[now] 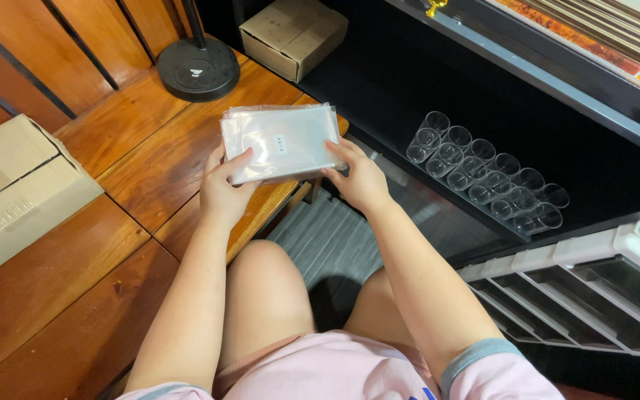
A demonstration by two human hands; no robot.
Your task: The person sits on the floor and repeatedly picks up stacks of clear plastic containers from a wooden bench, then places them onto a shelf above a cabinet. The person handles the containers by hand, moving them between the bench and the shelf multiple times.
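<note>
Head view: both hands hold a flat stack of clear plastic sleeves [281,142], rectangular, glossy, with a small white label near the middle. Long axis runs left-right between the hands, slightly tilted, the right end sitting a little higher.

Left hand [224,191] closed on the left short edge, thumb on top, fingers hidden under the stack. Right hand [358,178] closed on the right short edge, thumb on top near the corner.

Stack sits just beyond both palms, held above the edge of the reddish-brown wooden worktop [135,159]; cannot tell if its underside touches the wood. Both hands equally near, one per end.

Left of the left hand: a brown cardboard box [16,189]. Beyond it: a black round stand base [198,68]. Right of the right hand: rows of clear plastic cups [487,174] lying on a dark shelf [438,111].
</note>
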